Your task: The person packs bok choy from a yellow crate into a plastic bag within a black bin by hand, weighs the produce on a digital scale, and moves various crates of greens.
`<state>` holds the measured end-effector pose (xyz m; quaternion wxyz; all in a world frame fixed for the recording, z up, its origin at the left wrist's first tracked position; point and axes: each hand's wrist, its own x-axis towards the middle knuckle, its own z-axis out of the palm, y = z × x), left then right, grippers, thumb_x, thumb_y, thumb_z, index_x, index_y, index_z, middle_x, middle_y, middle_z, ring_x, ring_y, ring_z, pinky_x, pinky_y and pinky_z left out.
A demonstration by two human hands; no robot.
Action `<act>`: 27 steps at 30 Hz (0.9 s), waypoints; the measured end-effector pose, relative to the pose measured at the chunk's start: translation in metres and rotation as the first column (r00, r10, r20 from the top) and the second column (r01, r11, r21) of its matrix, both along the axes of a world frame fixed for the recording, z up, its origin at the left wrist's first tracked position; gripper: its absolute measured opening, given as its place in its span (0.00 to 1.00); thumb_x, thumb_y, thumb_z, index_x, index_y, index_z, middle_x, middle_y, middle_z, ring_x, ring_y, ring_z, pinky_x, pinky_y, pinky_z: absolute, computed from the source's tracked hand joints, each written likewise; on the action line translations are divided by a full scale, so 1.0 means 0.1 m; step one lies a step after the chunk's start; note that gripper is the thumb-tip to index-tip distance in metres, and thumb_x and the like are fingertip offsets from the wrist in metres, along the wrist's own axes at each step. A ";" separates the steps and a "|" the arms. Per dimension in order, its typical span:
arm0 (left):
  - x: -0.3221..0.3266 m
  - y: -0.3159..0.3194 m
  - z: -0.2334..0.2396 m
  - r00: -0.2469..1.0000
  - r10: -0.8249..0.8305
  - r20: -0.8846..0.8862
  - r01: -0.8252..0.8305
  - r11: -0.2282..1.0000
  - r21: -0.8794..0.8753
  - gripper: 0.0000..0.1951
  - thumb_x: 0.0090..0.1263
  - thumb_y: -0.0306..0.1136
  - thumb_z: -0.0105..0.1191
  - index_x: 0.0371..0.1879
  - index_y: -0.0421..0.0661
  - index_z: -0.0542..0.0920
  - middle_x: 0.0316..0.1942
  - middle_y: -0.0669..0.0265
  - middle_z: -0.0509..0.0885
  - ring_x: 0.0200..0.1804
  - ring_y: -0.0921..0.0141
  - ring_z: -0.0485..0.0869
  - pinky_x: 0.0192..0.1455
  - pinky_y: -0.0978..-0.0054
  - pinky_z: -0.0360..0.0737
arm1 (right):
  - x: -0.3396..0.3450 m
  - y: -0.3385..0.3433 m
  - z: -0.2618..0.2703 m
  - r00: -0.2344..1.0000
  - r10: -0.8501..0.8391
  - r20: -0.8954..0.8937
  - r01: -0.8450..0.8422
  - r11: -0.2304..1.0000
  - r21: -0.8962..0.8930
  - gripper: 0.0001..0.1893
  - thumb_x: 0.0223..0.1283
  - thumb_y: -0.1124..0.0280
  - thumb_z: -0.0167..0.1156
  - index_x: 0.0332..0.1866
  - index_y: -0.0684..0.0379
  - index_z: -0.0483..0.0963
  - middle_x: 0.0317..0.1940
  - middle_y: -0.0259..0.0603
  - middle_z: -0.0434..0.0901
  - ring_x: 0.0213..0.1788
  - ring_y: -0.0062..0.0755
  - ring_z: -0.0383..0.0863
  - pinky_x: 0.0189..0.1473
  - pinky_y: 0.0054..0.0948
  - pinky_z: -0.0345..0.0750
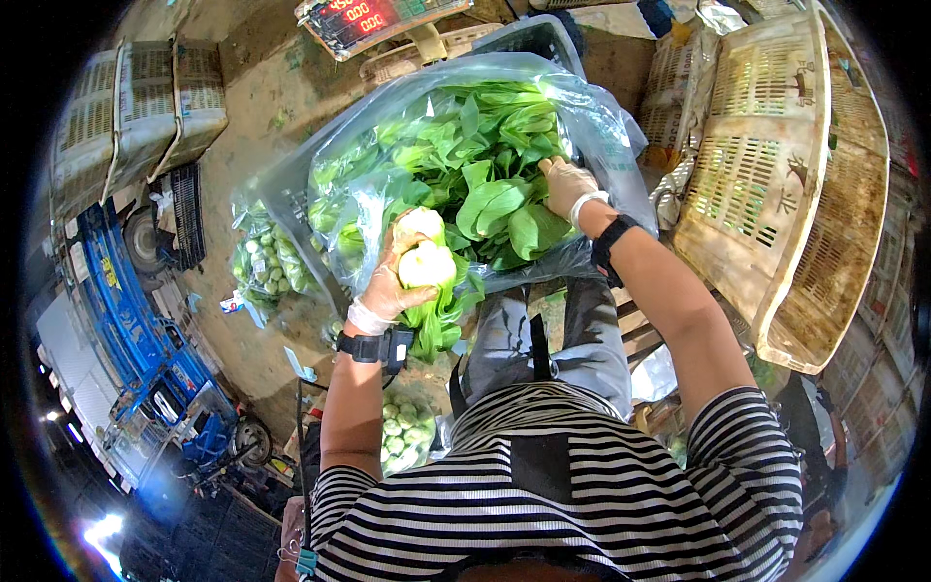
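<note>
Two heads of bok choy (428,263) are gripped in my left hand (389,280), their pale bases up and green leaves hanging down. This hand wears a clear disposable glove and is over the near left edge of a lined crate. At the right side, my gloved right hand (571,189) touches the leaves of the heaped bok choy (487,153); its fingertips are partly hidden, so its grip is unclear. A clear plastic bag (611,138) lines the dark plastic crate (564,44) and surrounds the heap.
Beyond the crate is a scale with a lit red display (360,18). Large pale slatted crates (749,174) stand at right, with more crates (138,116) at far left. Bagged greens (265,254) lie left on the floor. A blue cargo tricycle (138,313) is farther left.
</note>
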<state>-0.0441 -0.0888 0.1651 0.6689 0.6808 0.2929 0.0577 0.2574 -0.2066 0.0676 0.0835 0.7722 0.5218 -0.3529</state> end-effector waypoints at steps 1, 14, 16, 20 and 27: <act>-0.05 -0.02 -0.04 0.999 0.040 -0.027 -0.042 0.997 -0.072 0.38 0.45 0.44 0.70 0.56 0.46 0.69 0.63 0.56 0.63 0.65 0.62 0.63 0.67 0.67 0.61 | 0.01 -0.02 -0.02 1.000 -0.001 -0.015 0.001 0.999 0.039 0.19 0.54 0.76 0.55 0.54 0.61 0.67 0.53 0.50 0.70 0.51 0.49 0.77 0.49 0.40 0.77; -0.44 -0.16 -0.08 0.982 0.166 -0.089 -0.181 0.963 -0.201 0.39 0.47 0.40 0.70 0.60 0.46 0.65 0.54 0.65 0.69 0.56 0.68 0.70 0.61 0.71 0.67 | 0.07 0.58 0.11 0.841 -0.511 -0.177 0.540 0.778 0.320 0.17 0.56 0.55 0.55 0.42 0.56 0.78 0.38 0.51 0.81 0.44 0.48 0.80 0.49 0.38 0.73; -0.47 -0.19 -0.01 0.977 0.194 -0.085 -0.209 0.950 -0.232 0.38 0.46 0.38 0.69 0.59 0.47 0.66 0.55 0.65 0.68 0.57 0.68 0.69 0.62 0.71 0.66 | 0.05 0.63 0.00 0.743 -0.564 -0.361 0.643 0.751 0.151 0.19 0.57 0.53 0.55 0.37 0.61 0.77 0.36 0.53 0.80 0.42 0.47 0.80 0.46 0.37 0.74; -0.64 -0.24 0.00 0.961 0.265 -0.084 -0.278 0.903 -0.328 0.39 0.45 0.38 0.69 0.59 0.47 0.66 0.57 0.64 0.67 0.59 0.67 0.67 0.63 0.70 0.65 | -0.23 0.48 0.01 0.405 -0.709 -0.578 0.914 0.339 0.224 0.15 0.54 0.60 0.61 0.38 0.62 0.73 0.23 0.40 0.75 0.27 0.30 0.75 0.35 0.29 0.73; -0.88 -0.32 -0.10 0.967 0.244 -0.077 -0.255 0.947 -0.195 0.42 0.46 0.41 0.71 0.61 0.44 0.63 0.53 0.66 0.71 0.55 0.69 0.72 0.61 0.72 0.68 | -0.96 0.95 0.31 0.865 0.384 -0.322 -0.188 0.845 0.501 0.10 0.57 0.64 0.56 0.42 0.52 0.79 0.37 0.42 0.82 0.37 0.40 0.81 0.40 0.37 0.78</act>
